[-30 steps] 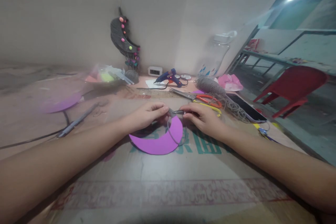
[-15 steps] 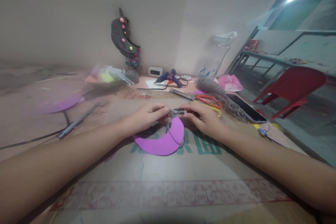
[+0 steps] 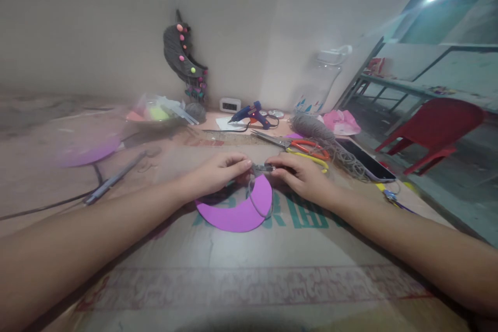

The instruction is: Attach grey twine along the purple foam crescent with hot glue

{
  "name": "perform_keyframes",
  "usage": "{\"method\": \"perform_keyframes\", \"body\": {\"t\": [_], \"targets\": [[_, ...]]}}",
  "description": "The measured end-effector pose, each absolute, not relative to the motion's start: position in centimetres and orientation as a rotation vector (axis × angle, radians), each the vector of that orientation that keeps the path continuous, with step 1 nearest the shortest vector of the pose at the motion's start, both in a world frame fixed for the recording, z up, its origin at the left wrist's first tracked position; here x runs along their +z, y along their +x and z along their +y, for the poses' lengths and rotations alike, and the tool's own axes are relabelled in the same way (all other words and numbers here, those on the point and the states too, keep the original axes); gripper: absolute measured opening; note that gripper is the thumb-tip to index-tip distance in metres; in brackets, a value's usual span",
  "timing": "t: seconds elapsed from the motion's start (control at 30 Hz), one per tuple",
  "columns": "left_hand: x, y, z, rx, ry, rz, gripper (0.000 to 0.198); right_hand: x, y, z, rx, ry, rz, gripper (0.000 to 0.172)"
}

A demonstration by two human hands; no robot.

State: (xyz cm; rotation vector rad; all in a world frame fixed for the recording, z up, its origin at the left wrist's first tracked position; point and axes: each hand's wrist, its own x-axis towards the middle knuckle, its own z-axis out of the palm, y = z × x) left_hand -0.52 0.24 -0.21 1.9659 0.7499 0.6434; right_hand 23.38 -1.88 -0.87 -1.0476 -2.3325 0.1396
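A purple crescent-shaped foam piece [image 3: 240, 212] lies on the cardboard-covered table [image 3: 249, 270]. My left hand [image 3: 220, 171] pinches the crescent's upper tip together with a loop of grey yarn [image 3: 260, 202] that hangs over the foam. My right hand [image 3: 301, 174] is closed on a small metal thread snipper [image 3: 263, 168], whose blades point left and meet the left fingertips at the yarn. Both hands rest low over the table.
Orange-handled scissors [image 3: 299, 146], a yellow strip and a grey yarn skein [image 3: 317, 129] lie behind my right hand, with a phone [image 3: 365, 162] beside them. A blue glue gun [image 3: 251, 113], a small clock, a plastic bag of supplies [image 3: 157, 111] and a dark crescent ornament [image 3: 182, 57] stand at the back. A pen [image 3: 114, 177] lies left.
Both hands stay pinched together at the crescent's tip. The foam piece has shifted slightly and the yarn loop has tightened a little.
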Motion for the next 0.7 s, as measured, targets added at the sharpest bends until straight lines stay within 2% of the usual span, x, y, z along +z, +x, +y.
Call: {"method": "perform_keyframes", "body": {"t": [0.7], "targets": [[-0.30, -0.51, 0.28, 0.645, 1.943, 0.721, 0.038, -0.92, 23.22, -1.95, 0.154, -1.058, -2.284, 0.022]]}}
